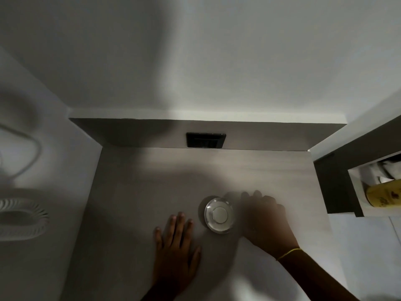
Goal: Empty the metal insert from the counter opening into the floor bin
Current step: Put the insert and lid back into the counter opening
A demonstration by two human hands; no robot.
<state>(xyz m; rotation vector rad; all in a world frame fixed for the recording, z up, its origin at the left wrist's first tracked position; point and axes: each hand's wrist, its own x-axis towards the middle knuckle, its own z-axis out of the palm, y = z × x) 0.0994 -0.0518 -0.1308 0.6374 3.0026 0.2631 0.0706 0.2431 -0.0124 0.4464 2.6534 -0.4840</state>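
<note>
A round shiny metal insert (218, 215) with a pale disc at its centre sits in the grey counter (134, 192). My left hand (176, 246) lies flat on the counter just left of it, fingers spread, holding nothing. My right hand (264, 218) rests against the insert's right side, fingers curled down toward its rim; whether it grips the rim is hidden. A thin yellow band circles my right wrist. No floor bin is in view.
A black switch plate (206, 140) sits on the low back wall. At the right, a dark-framed recess (338, 187) holds white packets and a yellow bottle (385, 193). A white ribbed appliance with a cord (21, 216) stands at the left.
</note>
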